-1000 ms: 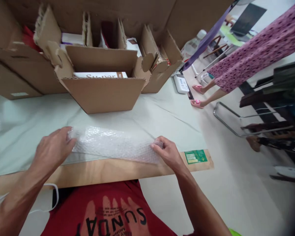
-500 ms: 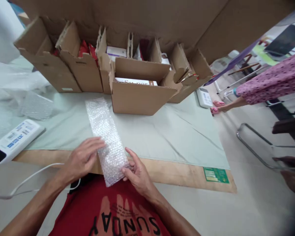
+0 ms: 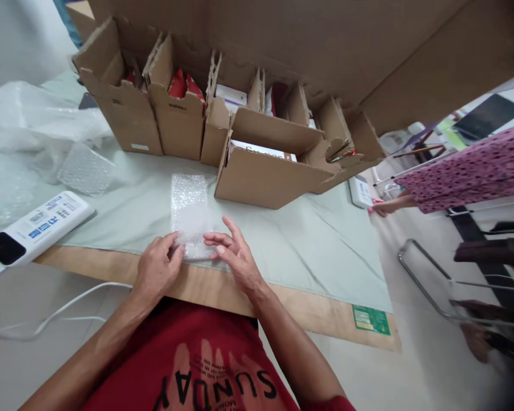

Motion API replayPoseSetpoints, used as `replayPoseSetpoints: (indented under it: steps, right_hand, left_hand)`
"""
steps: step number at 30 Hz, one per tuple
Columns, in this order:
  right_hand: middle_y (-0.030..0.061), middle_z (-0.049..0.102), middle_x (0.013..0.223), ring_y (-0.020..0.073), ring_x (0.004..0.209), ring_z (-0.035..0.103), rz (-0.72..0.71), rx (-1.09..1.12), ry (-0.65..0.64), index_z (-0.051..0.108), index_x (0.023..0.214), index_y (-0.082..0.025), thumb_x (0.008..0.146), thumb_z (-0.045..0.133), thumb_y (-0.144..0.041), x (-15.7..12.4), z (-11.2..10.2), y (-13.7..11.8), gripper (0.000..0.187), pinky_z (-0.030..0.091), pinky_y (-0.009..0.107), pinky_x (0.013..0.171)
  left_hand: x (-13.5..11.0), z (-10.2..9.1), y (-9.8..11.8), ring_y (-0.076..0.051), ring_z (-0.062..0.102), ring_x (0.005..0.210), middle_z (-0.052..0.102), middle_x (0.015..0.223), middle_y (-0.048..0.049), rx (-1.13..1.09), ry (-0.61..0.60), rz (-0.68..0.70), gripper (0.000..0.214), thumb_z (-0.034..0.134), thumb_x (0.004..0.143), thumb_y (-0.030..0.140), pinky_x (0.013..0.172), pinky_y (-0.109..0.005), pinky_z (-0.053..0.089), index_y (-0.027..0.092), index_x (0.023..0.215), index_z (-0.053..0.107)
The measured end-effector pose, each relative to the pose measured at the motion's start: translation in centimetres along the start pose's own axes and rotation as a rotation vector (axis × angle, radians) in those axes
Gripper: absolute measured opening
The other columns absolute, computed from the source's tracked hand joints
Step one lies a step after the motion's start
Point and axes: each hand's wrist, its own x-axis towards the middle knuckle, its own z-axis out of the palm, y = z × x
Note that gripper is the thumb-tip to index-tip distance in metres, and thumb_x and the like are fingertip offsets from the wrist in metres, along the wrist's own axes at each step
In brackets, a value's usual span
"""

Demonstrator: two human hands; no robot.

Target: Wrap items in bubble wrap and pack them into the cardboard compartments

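A strip of clear bubble wrap [image 3: 189, 212] lies flat on the pale green cloth [image 3: 317, 245], with its long side pointing away from me. My left hand [image 3: 157, 267] is curled on the strip's near left corner, thumb and fingers pinching its edge. My right hand [image 3: 236, 257] rests at the near right corner with its fingers stretched out and spread, the fingertips touching the wrap. Both hands sit just past the wooden table edge [image 3: 223, 294].
A row of open cardboard boxes [image 3: 171, 123] stands behind the strip; the nearest box [image 3: 265, 180] holds a white pack. A white device [image 3: 38, 225] with a cable and crumpled plastic [image 3: 29, 125] lie at left. Another person [image 3: 466, 174] and a metal frame [image 3: 424, 285] are at right.
The bubble wrap went from lying crosswise between my hands to lengthwise, then slid further onto the cloth. My hands came together at its near end and my right fingers opened.
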Motion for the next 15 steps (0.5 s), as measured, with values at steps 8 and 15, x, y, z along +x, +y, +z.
replayPoseSetpoints:
  steps: [8, 15]
  right_hand:
    - [0.0102, 0.067, 0.136, 0.0248, 0.125, 0.060, -0.308, -0.770, -0.094, 0.059, 0.138, -0.025, 0.095, 0.060, -0.027, -0.3, -1.4, 0.9, 0.043, 0.049, 0.045, 0.105]
    - [0.0160, 0.063, 0.139, 0.0309, 0.130, 0.054, -0.501, -1.329, -0.173, 0.062, 0.134, -0.020, 0.091, 0.060, -0.022, -0.4, -0.7, 1.9, 0.044, 0.047, 0.048, 0.101]
  left_hand:
    - [-1.7, 1.2, -0.9, -0.026, 0.065, 0.092, 0.070, 0.098, -0.0101, 0.084, 0.219, 0.174, 0.056, 0.053, 0.097, 0.032, 0.088, -0.040, 0.053, 0.012, 0.149, 0.045]
    - [-1.0, 1.3, -1.4, -0.028, 0.065, 0.091, 0.069, 0.097, -0.0097, 0.167, 0.189, 0.211, 0.056, 0.052, 0.099, 0.037, 0.087, -0.043, 0.051, 0.015, 0.150, 0.045]
